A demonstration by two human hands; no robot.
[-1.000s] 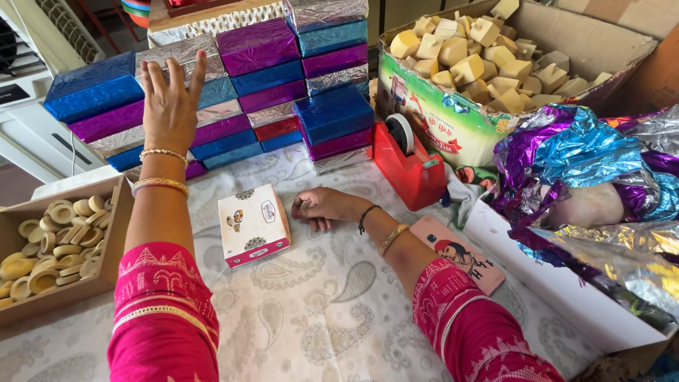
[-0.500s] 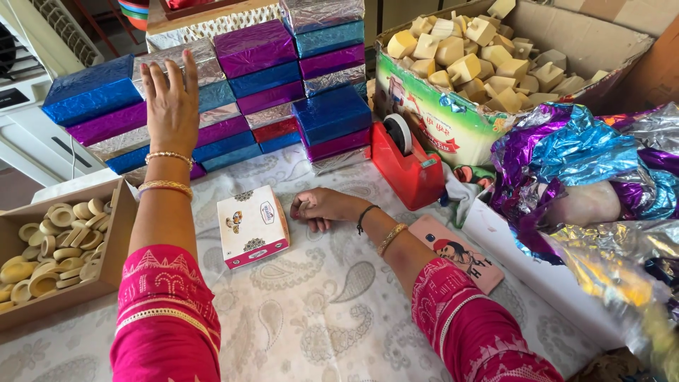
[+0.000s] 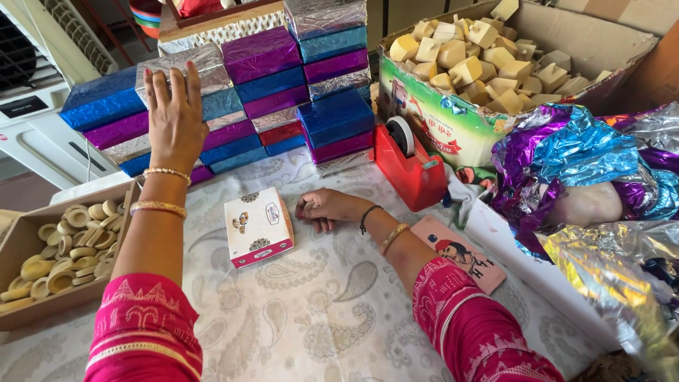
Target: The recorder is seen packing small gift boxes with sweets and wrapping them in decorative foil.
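Bright, even daylight fills the scene, soft enough that the forearms cast only faint shadows on the patterned surface. Glare sparkles off the foil-wrapped boxes and the crumpled foil sheets at right. Focus is sharp at centre; the lower right corner smears into blur, with slight wide-angle stretching at the edges.

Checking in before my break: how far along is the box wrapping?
Done: a stack of foil-wrapped boxes stands at the back. In hand: the left hand lies flat on that stack; the right hand rests on the table beside one unwrapped printed box. Left: that box, with loose foil sheets waiting on the right.
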